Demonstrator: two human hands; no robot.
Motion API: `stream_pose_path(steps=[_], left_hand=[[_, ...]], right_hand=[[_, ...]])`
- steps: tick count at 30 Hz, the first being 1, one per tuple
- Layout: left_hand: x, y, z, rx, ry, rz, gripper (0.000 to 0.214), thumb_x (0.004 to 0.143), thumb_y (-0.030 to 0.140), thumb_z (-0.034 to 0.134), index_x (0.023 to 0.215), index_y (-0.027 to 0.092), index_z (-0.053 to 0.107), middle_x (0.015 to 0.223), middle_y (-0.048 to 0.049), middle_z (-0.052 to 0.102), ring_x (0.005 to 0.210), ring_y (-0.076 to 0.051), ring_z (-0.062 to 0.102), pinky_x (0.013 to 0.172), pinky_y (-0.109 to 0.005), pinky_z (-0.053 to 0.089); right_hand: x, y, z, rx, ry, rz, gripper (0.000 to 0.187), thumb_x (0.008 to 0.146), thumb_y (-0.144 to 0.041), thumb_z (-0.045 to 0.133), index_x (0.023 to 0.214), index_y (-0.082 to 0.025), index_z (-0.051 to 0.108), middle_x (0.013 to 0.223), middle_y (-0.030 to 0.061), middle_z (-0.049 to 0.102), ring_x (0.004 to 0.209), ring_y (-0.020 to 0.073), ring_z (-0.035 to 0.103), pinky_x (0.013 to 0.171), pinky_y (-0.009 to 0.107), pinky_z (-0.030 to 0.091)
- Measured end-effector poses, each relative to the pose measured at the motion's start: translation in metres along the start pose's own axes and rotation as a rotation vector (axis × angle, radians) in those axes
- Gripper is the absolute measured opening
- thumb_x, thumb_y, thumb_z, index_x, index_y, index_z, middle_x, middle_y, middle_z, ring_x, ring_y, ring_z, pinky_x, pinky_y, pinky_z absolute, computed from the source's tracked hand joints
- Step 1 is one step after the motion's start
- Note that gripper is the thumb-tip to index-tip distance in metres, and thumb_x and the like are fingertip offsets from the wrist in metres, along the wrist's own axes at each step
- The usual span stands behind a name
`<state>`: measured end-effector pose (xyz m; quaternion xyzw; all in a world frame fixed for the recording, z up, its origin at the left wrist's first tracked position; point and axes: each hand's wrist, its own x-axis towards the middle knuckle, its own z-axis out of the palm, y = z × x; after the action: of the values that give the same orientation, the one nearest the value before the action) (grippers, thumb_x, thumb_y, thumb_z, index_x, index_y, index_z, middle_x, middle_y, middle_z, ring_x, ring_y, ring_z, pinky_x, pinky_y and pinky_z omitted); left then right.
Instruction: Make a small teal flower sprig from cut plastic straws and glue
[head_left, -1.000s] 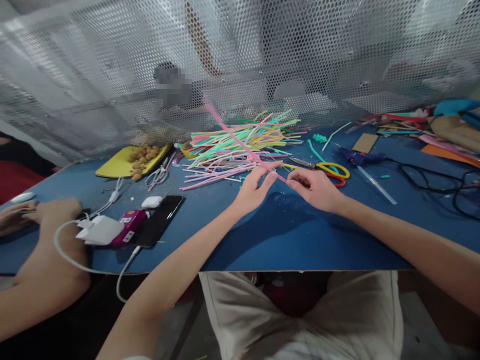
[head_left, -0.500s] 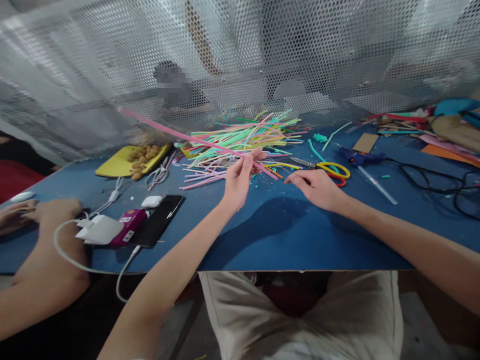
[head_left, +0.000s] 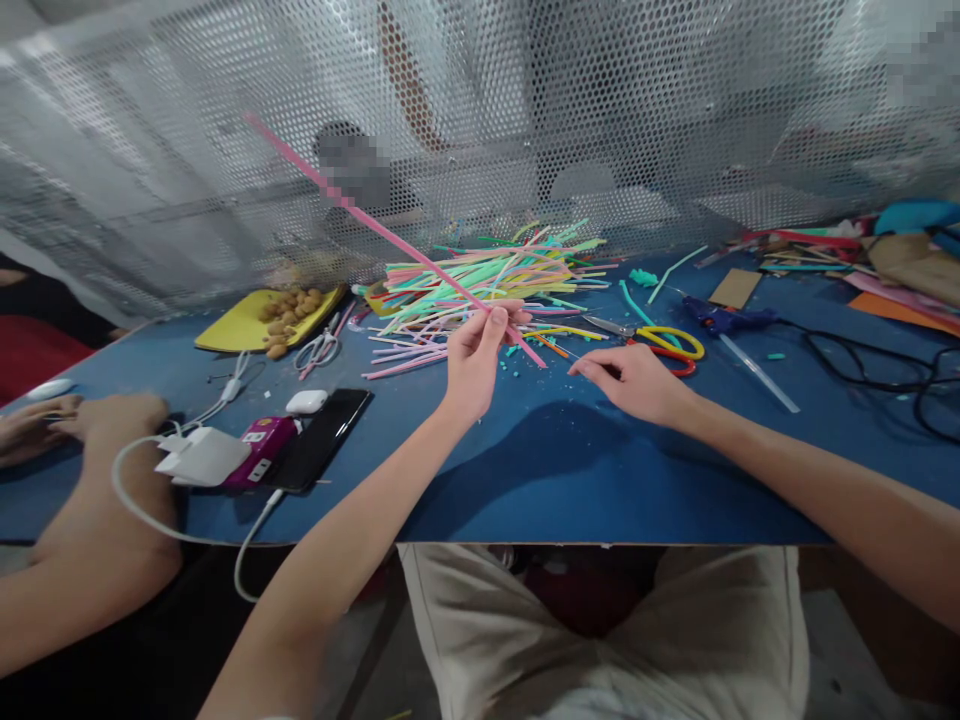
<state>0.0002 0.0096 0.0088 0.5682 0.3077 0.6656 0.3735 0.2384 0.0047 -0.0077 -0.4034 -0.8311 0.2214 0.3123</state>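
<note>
My left hand (head_left: 472, 365) is closed, pinching a long pink pipe cleaner (head_left: 405, 247) between thumb and fingers near its lower end. The pipe cleaner slants up to the left, its far end high in front of the mesh. My right hand (head_left: 634, 380) is also closed, its fingertips pinched on a thin wire-like strand too fine to make out well. It sits just right of the pink tip, apart from it. Behind both hands lies a heap of coloured pipe cleaners (head_left: 487, 275). Scissors with yellow and red handles (head_left: 675, 342) rest beyond my right hand.
A blue glue gun (head_left: 724, 315) with a black cord lies at the right, near a cardboard piece (head_left: 735, 288). To the left are a phone (head_left: 326, 440), a white charger (head_left: 202, 455) and a yellow tray (head_left: 225, 325) of brown lumps. Another person's arm rests at far left.
The pink pipe cleaner has tilted more steeply, its far end rising and its near end dropping. My hands have barely moved.
</note>
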Motion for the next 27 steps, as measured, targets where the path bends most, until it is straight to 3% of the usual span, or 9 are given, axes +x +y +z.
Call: stream_pose_path(steps=[6,10,13,17,22,27], left_hand=[[0.002,0.004,0.0,-0.011,0.043,0.013,0.037,0.091,0.057,0.069,0.1,0.022,0.079,0.09,-0.004,0.076,0.085,-0.014,0.071,0.077,-0.027,0.056],[0.011,0.008,-0.006,-0.044,0.17,0.04,0.035,0.089,0.057,0.073,0.098,0.024,0.079,0.094,-0.0037,0.078,0.09,-0.014,0.072,0.078,-0.025,0.057],[0.024,0.01,-0.021,-0.11,0.315,0.048,0.029,0.087,0.054,0.076,0.097,0.026,0.079,0.102,-0.0025,0.078,0.095,-0.013,0.071,0.079,-0.023,0.057],[0.043,0.008,-0.05,-0.17,0.429,0.022,0.029,0.089,0.053,0.075,0.101,0.027,0.077,0.109,-0.0013,0.078,0.092,-0.01,0.069,0.077,-0.019,0.055],[0.051,-0.001,-0.071,-0.242,0.429,-0.032,0.024,0.089,0.05,0.076,0.101,0.03,0.076,0.113,0.0018,0.078,0.079,-0.006,0.066,0.072,-0.017,0.052],[0.05,0.004,-0.061,-0.326,0.446,-0.099,0.013,0.097,0.039,0.068,0.097,0.028,0.075,0.1,0.0028,0.078,0.072,-0.003,0.065,0.068,-0.015,0.052]], right_hand=[[0.0,0.001,0.001,0.019,-0.002,-0.01,0.042,0.102,-0.047,0.047,0.098,-0.02,0.08,0.076,0.0031,0.073,0.062,0.0162,0.058,0.062,0.031,0.042],[0.002,0.004,-0.004,-0.015,0.043,-0.022,0.037,0.1,-0.046,0.052,0.103,-0.021,0.078,0.078,0.0041,0.074,0.062,0.0164,0.058,0.062,0.031,0.042],[0.004,0.013,-0.013,-0.072,0.142,-0.006,0.034,0.098,-0.047,0.057,0.102,-0.021,0.077,0.067,0.0023,0.068,0.057,0.0151,0.054,0.059,0.031,0.039],[0.008,0.03,-0.029,-0.109,0.322,-0.017,0.032,0.093,-0.049,0.064,0.1,-0.022,0.078,0.069,0.0029,0.068,0.056,0.0148,0.052,0.057,0.032,0.039],[0.011,0.043,-0.04,-0.159,0.414,-0.037,0.029,0.092,-0.049,0.066,0.096,-0.023,0.078,0.069,0.0028,0.068,0.055,0.0148,0.053,0.06,0.033,0.042],[0.013,0.046,-0.039,-0.191,0.413,-0.034,0.026,0.093,-0.045,0.066,0.096,-0.022,0.077,0.069,0.0026,0.067,0.056,0.0147,0.054,0.061,0.033,0.044]])
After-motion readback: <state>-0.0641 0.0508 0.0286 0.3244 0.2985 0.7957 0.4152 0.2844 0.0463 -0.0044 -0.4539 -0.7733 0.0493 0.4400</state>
